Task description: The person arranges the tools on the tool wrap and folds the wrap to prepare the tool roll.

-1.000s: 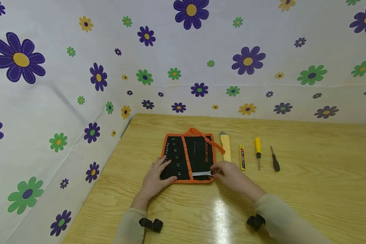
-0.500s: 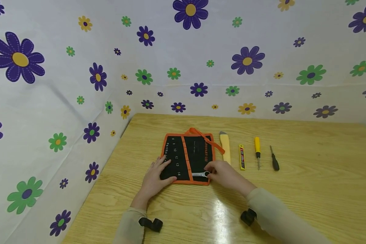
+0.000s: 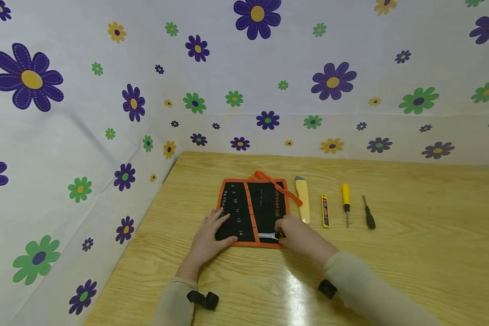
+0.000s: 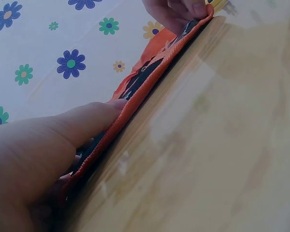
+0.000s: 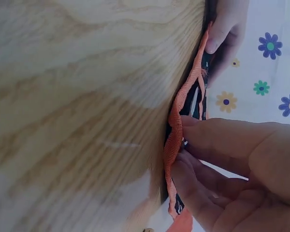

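Note:
A black tool pouch with orange trim lies unrolled on the table, its left flap printed with sizes. My left hand rests spread on the lower left of that flap, thumb near the number 14. A silver ring-ended wrench sits in the pouch's lowest pocket, its shank going under the orange band. With thumb and fingers, my right hand pinches the wrench at its ring end, which the fingertips partly cover. In the right wrist view, the fingers are close at the pouch's orange edge.
An orange strap lies loose over the pouch's upper right. To the right are a pale-yellow handle with a grey end, a flat yellow case, a yellow-handled tool and a black-handled screwdriver. Flowered sheeting stands behind.
My right hand has moved left with the wrench, which has slid further into the pocket. The pouch's lower right corner has shifted left. My left hand has stayed put.

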Motion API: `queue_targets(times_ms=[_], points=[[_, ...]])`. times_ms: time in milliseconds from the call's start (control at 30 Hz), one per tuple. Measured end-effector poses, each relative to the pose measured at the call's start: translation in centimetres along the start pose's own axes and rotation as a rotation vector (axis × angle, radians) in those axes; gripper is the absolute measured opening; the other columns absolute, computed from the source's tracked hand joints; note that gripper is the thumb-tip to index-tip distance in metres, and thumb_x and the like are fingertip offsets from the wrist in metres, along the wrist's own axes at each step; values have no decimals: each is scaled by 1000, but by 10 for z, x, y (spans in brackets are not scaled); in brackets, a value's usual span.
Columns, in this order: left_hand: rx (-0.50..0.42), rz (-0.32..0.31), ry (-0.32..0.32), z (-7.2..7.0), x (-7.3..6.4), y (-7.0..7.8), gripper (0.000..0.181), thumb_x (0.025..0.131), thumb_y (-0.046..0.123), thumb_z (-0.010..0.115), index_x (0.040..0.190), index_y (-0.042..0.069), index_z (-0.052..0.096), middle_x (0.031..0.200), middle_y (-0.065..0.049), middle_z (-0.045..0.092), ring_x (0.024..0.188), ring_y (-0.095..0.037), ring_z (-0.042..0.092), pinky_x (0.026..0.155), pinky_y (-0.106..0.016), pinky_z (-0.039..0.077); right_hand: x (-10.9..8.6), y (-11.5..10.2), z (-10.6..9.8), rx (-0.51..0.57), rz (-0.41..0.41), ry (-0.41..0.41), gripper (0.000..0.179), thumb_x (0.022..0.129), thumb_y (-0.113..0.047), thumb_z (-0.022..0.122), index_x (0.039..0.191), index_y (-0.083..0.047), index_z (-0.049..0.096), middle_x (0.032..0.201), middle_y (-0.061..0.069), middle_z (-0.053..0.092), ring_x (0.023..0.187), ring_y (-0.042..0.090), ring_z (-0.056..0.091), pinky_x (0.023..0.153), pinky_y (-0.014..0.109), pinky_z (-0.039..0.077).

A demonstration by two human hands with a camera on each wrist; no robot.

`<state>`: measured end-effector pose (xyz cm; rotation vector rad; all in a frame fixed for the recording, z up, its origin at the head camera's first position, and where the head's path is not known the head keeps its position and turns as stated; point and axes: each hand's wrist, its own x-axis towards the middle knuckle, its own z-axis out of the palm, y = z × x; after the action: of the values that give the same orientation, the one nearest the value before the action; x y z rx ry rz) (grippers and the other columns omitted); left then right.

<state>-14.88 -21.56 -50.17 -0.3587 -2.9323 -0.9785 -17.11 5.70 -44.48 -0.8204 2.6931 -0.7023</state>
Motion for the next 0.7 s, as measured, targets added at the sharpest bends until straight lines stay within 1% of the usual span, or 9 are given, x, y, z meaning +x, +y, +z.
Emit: queue_targets(times_ms=[67, 167, 300, 433, 600, 700], points=[[2, 2, -1, 1, 1, -1, 75, 82, 48, 72, 143, 13, 46, 154, -8, 28, 144, -26, 16, 116, -45, 11, 0, 0, 1, -30, 8, 0, 13, 79, 2, 74, 90, -1, 69, 79, 5, 59, 74, 18, 55, 64, 33, 51], [6, 5, 2, 2, 1, -2, 75, 82, 49, 71, 143, 14, 46, 154, -8, 28, 144, -26, 16, 116, -45, 11, 0, 0, 4, -32, 9, 18, 13, 79, 1, 75, 90, -1, 70, 80, 5, 60, 75, 18, 56, 64, 32, 51], [3, -2, -1, 2, 1, -2, 75, 82, 49, 71, 144, 14, 46, 155, -8, 28, 144, -26, 16, 116, -46, 11, 0, -2, 6, -46, -33, 60, 12, 78, 2, 75, 89, -1, 71, 80, 6, 62, 76, 19, 58, 64, 32, 53], [2, -8, -1, 1, 0, -1, 76, 82, 48, 72, 144, 14, 46, 155, -8, 28, 144, -26, 16, 116, -46, 11, -1, -3, 8, -59, -57, 90, 12, 78, 2, 75, 89, -1, 72, 80, 6, 62, 76, 19, 60, 64, 31, 53], [3, -5, 3, 1, 0, -1, 75, 82, 48, 72, 143, 14, 46, 154, -8, 28, 144, -27, 16, 116, -46, 11, -1, -2, 8, -23, -53, 86, 14, 79, 2, 75, 92, -1, 71, 83, 6, 63, 77, 19, 60, 65, 31, 53], [2, -6, 1, 2, 0, -1, 75, 81, 49, 72, 143, 14, 46, 154, -8, 28, 144, -26, 16, 116, -46, 11, -3, 4, 5, 17, -34, 88, 16, 81, -1, 74, 97, -1, 70, 89, 6, 63, 81, 18, 60, 67, 30, 53]])
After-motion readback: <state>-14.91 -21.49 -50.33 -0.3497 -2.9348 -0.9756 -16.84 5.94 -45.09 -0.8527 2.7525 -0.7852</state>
